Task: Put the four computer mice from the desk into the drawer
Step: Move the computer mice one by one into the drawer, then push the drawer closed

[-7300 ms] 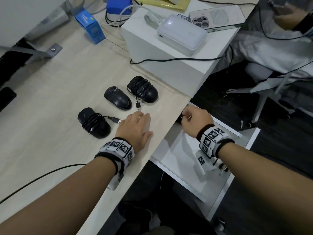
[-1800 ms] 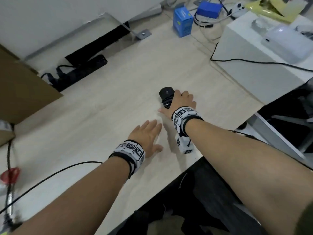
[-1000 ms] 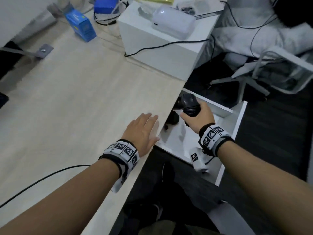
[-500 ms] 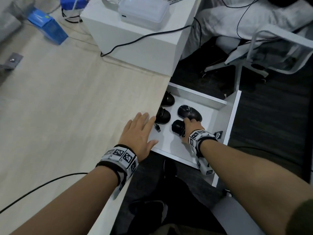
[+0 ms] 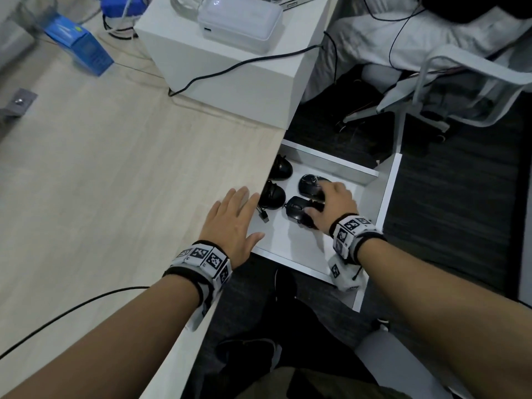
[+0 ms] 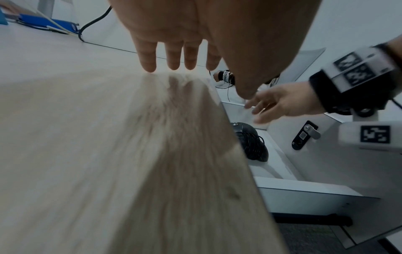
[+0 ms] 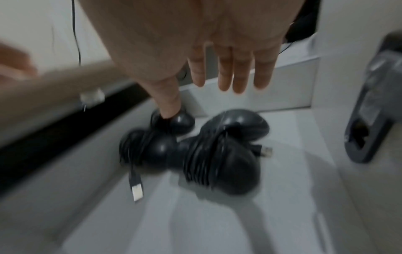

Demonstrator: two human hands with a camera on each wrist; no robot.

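Light wood desk with the white drawer pulled out beside it — my left hand lies flat, fingers spread, on the desk edge. My right hand hovers loose and empty over four black mice in the drawer.

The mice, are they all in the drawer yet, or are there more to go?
Nearly done. All four mice lie in the open drawer, and none shows on the desk. The right hand is open above them, fingers straight, gripping nothing. The left hand rests flat at the desk's edge. Nothing is left to move; the drawer just stands open.
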